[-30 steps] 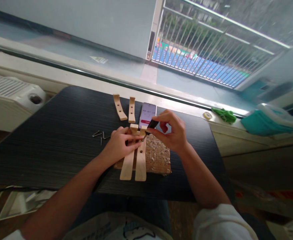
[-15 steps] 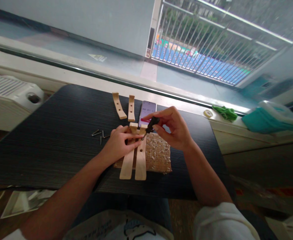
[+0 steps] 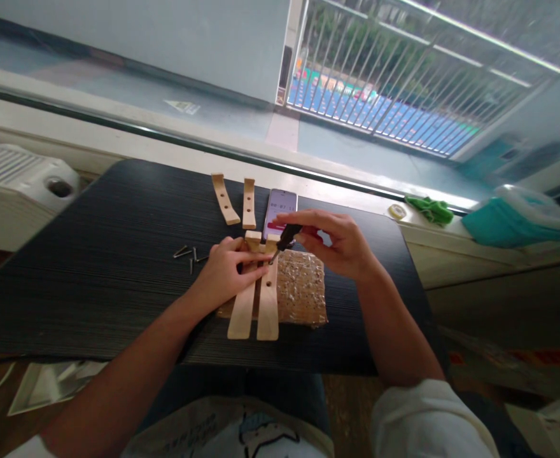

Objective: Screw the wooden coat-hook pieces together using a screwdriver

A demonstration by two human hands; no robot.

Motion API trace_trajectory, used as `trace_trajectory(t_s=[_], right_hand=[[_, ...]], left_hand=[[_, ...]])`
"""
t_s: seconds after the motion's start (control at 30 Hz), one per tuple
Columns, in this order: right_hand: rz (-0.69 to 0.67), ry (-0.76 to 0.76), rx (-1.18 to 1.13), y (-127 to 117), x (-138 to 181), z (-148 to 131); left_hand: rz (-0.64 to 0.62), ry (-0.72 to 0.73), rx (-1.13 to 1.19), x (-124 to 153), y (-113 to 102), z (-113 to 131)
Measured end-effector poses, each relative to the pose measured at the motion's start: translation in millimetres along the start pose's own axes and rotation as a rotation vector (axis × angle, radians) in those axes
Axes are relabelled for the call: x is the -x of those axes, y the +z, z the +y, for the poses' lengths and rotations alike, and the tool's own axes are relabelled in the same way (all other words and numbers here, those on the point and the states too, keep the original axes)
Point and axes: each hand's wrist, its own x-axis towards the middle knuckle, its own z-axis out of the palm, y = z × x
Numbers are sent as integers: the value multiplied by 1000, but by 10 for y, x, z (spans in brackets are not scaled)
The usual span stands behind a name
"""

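Note:
My right hand [image 3: 337, 243] grips a black-handled screwdriver [image 3: 288, 236], its tip down at the upper hole of the right curved wooden piece [image 3: 268, 305]. A second curved wooden piece [image 3: 242, 312] lies beside it on the left. Both rest across a brown block wrapped in clear plastic [image 3: 303, 286]. My left hand [image 3: 227, 270] lies over the wooden pieces, fingers reaching across them close to the screwdriver tip and holding them down. Whether a screw sits under the tip is too small to tell.
Several loose screws [image 3: 191, 257] lie left of my left hand on the black table [image 3: 103, 254]. Two shorter wooden pieces [image 3: 248, 203] and a phone [image 3: 280, 207] are at the back. Tape [image 3: 397, 211], a green cloth [image 3: 430, 210] and a teal container [image 3: 509, 219] stand on the sill.
My right hand has shifted its fingers slightly around the screwdriver handle, which stays at the same hole. The view has tilted a little; the wooden pieces and my left hand keep their places.

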Motion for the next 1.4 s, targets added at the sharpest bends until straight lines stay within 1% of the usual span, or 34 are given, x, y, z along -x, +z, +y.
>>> trace_trajectory(t_s=[0.13,0.3,0.67,0.87,1.17,1.4], right_hand=[[14,34,31,-23,5,6],[48,30,63,-32,13,19],[108,88,118,-6,28,35],[154,53,107,24,13,33],[207,61,146,62,14,28],[239,32,111,96,11,48]], left_hand=[[1,-4,2,-2,-3,7],[-2,-7,-2,-8,-6,12],[-1,0,-8,-6,-1,-8],[-4,-4,-6,-4,-5,6],[2,1,-5,-6,-1,-1],[5,0,-6,-13,-2,11]])
